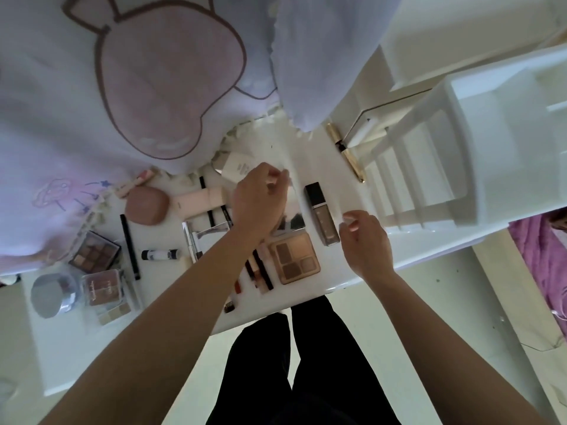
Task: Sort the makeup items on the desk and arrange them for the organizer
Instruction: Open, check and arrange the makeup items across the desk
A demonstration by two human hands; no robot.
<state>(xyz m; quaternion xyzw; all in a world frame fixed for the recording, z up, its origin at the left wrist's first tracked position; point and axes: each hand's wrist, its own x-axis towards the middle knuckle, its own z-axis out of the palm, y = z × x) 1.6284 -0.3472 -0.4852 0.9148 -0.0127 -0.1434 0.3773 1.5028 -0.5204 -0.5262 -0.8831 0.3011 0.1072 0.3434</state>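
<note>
— On the white desk (319,167) below you, the makeup lies spread from end to end. At your far left sit a round jar (52,294), a clear-lidded blush palette (106,286) and a brown palette (95,251), with a black pencil (130,246) just beside them. Further in are a pink pouch (147,207) and a pink tube (199,204).

— In the middle, right by your left forearm, a peach eyeshadow palette (294,259) lies flat, with a row of lipsticks (259,271) just beside it. A dark-capped beige bottle (322,216) lies between your two hands, and a gold tube (346,151) lies near the organizer (466,124).

— Your left hand (260,200) has its fingers curled in, the tips closed on one end of a pale strip (296,191), too blurred to name.

— Your right hand (365,240) pinches the strip's other end between thumb and fingers, just beside the beige bottle.

— The white organizer stands at the desk's right end, its dividers turned towards you.

— Around you, a pale cloth (76,118) with a pink bear outline covers the far side, its fringe meeting the desk. Beneath are a pale floor (399,332) and your black trousers (276,363), and purple fabric (534,256) shows at the right edge.
</note>
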